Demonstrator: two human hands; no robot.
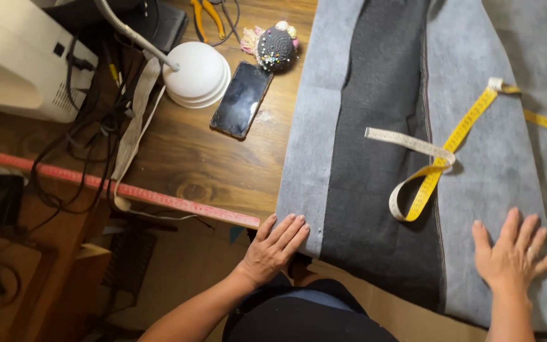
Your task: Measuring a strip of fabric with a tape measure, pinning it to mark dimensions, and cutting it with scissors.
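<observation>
Pressing flat on grey fabric (495, 171): both hands, palms down, fingers spread, nothing held. L hand (275, 246) sits on the near-left corner of the cloth, at table edge, fingertips just over the hem. R hand (513, 253) lies well to the right, on the lighter panel near the front edge. Dark denim strip (381, 158) runs between the hands. Yellow tape measure (438, 164) looped on the cloth, beyond R hand, not touching. Phone (242, 99), pincushion (275, 47), red ruler (115, 187) off to the left on wooden table (210, 164).
</observation>
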